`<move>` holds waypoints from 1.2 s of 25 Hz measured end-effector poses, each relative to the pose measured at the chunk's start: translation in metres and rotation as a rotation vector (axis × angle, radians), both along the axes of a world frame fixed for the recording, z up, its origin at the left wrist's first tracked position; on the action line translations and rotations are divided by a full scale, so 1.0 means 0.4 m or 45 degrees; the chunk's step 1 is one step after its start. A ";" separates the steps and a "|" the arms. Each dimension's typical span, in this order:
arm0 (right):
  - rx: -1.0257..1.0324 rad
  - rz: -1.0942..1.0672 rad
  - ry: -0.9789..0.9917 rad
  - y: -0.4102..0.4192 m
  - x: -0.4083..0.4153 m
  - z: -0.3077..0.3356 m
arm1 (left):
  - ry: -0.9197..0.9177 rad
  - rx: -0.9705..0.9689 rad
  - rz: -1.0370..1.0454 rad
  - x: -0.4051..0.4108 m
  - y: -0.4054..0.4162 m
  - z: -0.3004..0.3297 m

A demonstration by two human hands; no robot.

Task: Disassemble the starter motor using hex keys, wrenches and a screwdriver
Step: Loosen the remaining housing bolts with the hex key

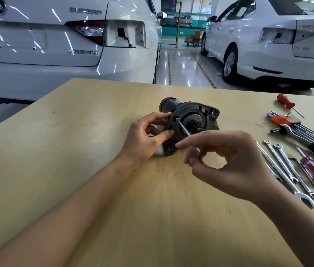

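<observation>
Dark cylindrical metal starter motor on its side mid pale wooden counter, steadied at the flange by left hand fingers while right hand pinches a slim silver hex key seated in a flange bolt, apparently for loosening.

The starter motor, touched by the fingers of the left hand, looks like dark, matt cast metal. The thin hex key pinched in the fingertips of the right hand is bright, smooth steel. Under both hands, the table has a pale wood-look surface, smooth, with small scratches. To the right of the right fingers, the wrenches are shiny chrome metal, and one screwdriver has a glossy, clear plastic handle.
</observation>
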State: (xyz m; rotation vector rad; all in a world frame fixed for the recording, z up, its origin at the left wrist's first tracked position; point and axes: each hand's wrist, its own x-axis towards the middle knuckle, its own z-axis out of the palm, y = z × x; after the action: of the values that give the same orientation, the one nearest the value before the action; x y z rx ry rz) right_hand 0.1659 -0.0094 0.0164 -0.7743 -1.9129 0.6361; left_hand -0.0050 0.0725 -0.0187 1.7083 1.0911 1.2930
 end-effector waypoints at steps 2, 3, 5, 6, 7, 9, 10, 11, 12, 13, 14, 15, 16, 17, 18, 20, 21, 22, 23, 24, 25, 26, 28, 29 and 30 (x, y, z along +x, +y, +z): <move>-0.043 0.032 -0.004 0.003 0.002 -0.004 | 0.016 -0.001 -0.001 0.002 -0.002 -0.001; -0.117 0.066 0.055 0.004 0.008 -0.001 | 0.024 0.005 -0.001 0.004 -0.002 0.000; -0.263 0.151 0.188 0.008 0.017 0.005 | 0.048 0.019 0.001 0.006 -0.004 0.002; -0.314 0.202 0.240 0.010 0.019 0.007 | 0.058 0.024 0.002 0.006 -0.005 0.004; -0.349 0.243 0.282 0.014 0.020 0.008 | 0.061 0.029 -0.001 0.005 -0.005 0.004; -0.401 0.280 0.359 0.023 0.018 0.007 | 0.053 0.035 -0.009 0.005 -0.005 0.004; -0.433 0.292 0.399 0.026 0.017 0.006 | 0.053 0.035 -0.006 0.005 -0.004 0.004; -0.461 0.297 0.434 0.029 0.017 0.007 | 0.052 0.036 -0.002 0.006 -0.003 0.004; -0.474 0.296 0.453 0.030 0.019 0.007 | 0.043 0.039 -0.001 0.006 -0.003 0.004; -0.479 0.292 0.470 0.032 0.021 0.007 | 0.032 0.044 -0.002 0.007 -0.002 0.004; -0.481 0.297 0.494 0.033 0.023 0.008 | 0.024 0.055 -0.008 0.006 -0.002 0.005; -0.486 0.307 0.528 0.033 0.026 0.010 | 0.023 0.075 -0.016 0.006 -0.002 0.004; -0.492 0.319 0.566 0.034 0.029 0.012 | 0.027 0.097 -0.023 0.006 -0.003 0.004; -0.498 0.329 0.602 0.035 0.031 0.015 | 0.032 0.112 -0.024 0.005 -0.003 0.004; -0.501 0.333 0.631 0.036 0.033 0.018 | 0.032 0.112 -0.020 0.005 -0.002 0.003; -0.501 0.313 0.677 0.038 0.036 0.023 | 0.033 0.081 -0.005 0.005 0.002 0.002; -0.497 0.293 0.694 0.039 0.037 0.025 | 0.036 0.067 0.003 0.008 0.002 0.000; -0.497 0.272 0.712 0.040 0.038 0.027 | 0.042 0.071 0.019 0.011 0.000 -0.003; -0.501 0.255 0.733 0.041 0.037 0.029 | 0.050 0.102 0.054 0.015 -0.003 -0.005; -0.506 0.247 0.756 0.042 0.038 0.031 | 0.061 0.168 0.108 0.019 -0.006 -0.005; -0.509 0.244 0.776 0.043 0.038 0.033 | 0.079 0.268 0.165 0.023 -0.009 -0.005; -0.508 0.234 0.782 0.044 0.038 0.034 | 0.104 0.391 0.209 0.025 -0.010 -0.003; -0.509 0.188 0.759 0.044 0.037 0.034 | 0.172 0.606 0.253 0.027 -0.008 -0.002; -0.522 0.159 0.748 0.043 0.036 0.033 | 0.213 0.675 0.264 0.027 -0.007 -0.003; -0.542 0.140 0.741 0.043 0.034 0.031 | 0.251 0.718 0.271 0.028 -0.004 -0.004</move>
State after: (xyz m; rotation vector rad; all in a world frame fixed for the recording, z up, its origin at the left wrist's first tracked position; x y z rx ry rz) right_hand 0.1794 0.0076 0.0289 -0.6477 -1.3037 1.2152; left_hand 0.0063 0.0709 -0.0204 2.2153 1.1087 1.7128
